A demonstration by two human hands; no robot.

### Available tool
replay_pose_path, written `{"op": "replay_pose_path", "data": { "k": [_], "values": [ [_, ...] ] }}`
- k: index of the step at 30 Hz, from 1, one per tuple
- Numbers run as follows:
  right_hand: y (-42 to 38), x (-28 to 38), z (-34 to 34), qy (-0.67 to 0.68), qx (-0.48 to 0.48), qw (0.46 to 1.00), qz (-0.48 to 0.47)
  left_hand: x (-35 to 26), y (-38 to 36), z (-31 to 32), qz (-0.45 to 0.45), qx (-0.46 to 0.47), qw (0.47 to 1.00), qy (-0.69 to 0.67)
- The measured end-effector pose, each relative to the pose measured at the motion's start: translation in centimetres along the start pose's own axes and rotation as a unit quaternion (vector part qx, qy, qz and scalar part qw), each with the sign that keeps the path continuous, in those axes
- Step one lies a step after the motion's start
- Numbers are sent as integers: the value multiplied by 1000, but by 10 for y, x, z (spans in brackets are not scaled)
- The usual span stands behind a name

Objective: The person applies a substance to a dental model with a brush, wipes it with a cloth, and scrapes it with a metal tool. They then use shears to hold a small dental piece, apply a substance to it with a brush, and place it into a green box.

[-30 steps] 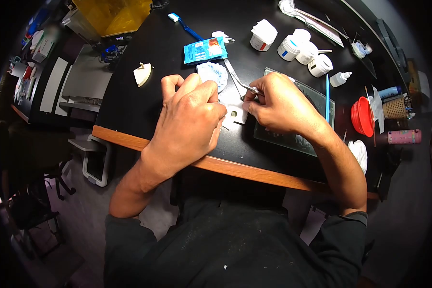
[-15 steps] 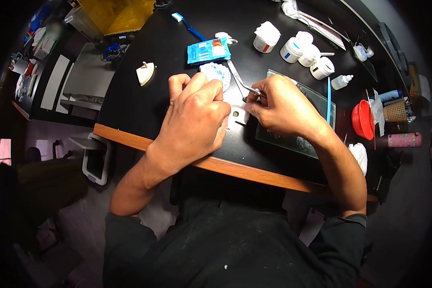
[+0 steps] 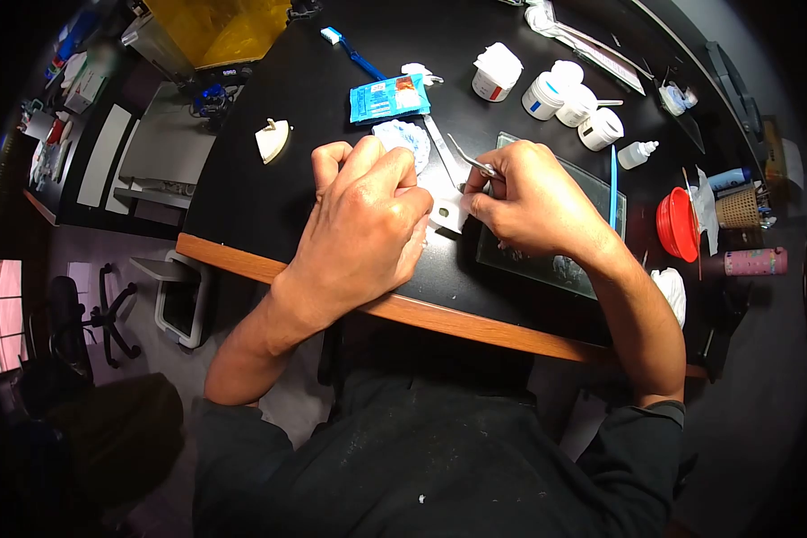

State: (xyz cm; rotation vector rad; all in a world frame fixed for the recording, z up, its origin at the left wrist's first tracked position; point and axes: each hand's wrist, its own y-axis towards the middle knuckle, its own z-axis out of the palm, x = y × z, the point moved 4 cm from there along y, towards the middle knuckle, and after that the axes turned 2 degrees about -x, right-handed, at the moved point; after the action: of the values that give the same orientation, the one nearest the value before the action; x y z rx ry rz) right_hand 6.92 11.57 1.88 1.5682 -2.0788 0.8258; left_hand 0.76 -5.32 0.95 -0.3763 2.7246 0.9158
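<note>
My left hand [image 3: 360, 211] is closed above the desk's front edge, thumb and fingers pressed together. What it grips is hidden behind the fingers. My right hand [image 3: 533, 193] is shut on a slim metal dental instrument [image 3: 472, 160], its thin bent tip pointing up and left. Between the hands shows a small white piece with a dark square hole [image 3: 445, 215], close to my right fingertips. Just beyond it lies a flat metal spatula [image 3: 442, 152], beside a crumpled white-and-blue wad [image 3: 403, 139] partly covered by my left hand.
A glass slab [image 3: 547, 269] lies under my right hand, with a blue stick [image 3: 614, 188] across it. White jars [image 3: 543, 94], a dropper bottle [image 3: 638, 154] and a red bowl [image 3: 678, 224] stand to the right. A blue packet [image 3: 390, 99], toothbrush [image 3: 364, 61] and cream-coloured piece [image 3: 273, 141] lie behind.
The instrument in my right hand has swung upward, its bent tip now clear of the spatula. The white piece with the hole has shifted slightly right. My left hand stays nearly still.
</note>
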Motion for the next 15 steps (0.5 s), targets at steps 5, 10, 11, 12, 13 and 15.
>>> {"op": "replay_pose_path", "data": {
  "k": [5,10,11,12,13,15],
  "values": [
    [-5,4,-7,40,-1,999,23,-2,4,-1,9,-9,1000,-3],
    [-11,-6,-23,-7,-21,1000,5,-10,16,-1,24,-18,1000,2],
    [-14,-7,-28,-5,-23,1000,14,-12,19,0,28,-17,999,-2],
    [-17,-9,-32,-3,-26,999,24,-15,22,1,33,-16,999,-7],
    [-21,-13,-37,-10,-32,999,36,-19,26,3,37,-15,999,-11],
    [-31,-19,-45,-8,-45,998,53,-27,35,8,62,-9,998,-19]
  ]
}}
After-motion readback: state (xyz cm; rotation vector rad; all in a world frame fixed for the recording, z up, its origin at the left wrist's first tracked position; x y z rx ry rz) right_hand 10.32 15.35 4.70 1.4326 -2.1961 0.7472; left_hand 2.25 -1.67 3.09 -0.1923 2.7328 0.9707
